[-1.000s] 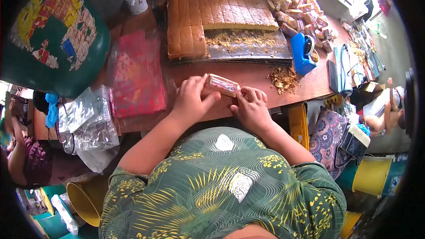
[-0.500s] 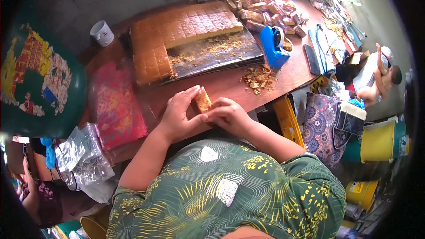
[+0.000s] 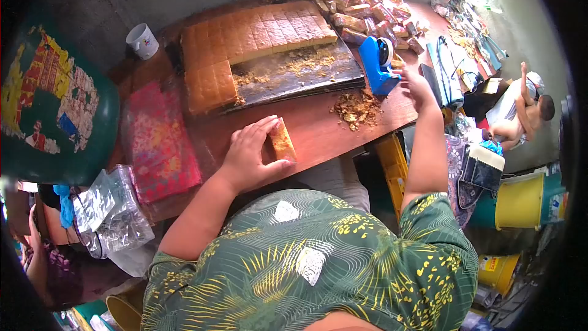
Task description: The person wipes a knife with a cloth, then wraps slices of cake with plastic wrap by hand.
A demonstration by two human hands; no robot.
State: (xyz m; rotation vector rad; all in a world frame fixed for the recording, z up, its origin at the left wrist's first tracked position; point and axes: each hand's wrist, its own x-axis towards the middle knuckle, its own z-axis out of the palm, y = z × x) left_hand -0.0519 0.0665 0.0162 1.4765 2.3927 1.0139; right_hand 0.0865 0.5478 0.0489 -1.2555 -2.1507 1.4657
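Wrapped bar and cake on a wooden table. The bar (image 3: 282, 141), a golden-brown oblong block, lies near the front edge of the smooth, reddish-brown table (image 3: 318, 116). The left grip (image 3: 251, 150) is partly curled and has hold of the bar, fingers along its left side and far end, thumb at its near end. The right grip (image 3: 418, 91) is at the dispenser (image 3: 373, 66), a blue, glossy, angular body carrying a round roll; its fingers are loosely bent, and whether they pinch any tape cannot be told.

Behind the bar, the cake (image 3: 257, 32), flat and brown-crusted with a paler cut face, is scored into rectangles on a dark, flat tray (image 3: 303, 81) strewn with crumbs. Loose, flaky scraps (image 3: 356, 110) form a low mound beside the tray. At the rear, a heap (image 3: 373, 6) of oblong pieces in shiny film. At left, mottled red sheets (image 3: 158, 147), a white cylindrical mug (image 3: 143, 43) and crinkled, transparent bags (image 3: 122, 220).
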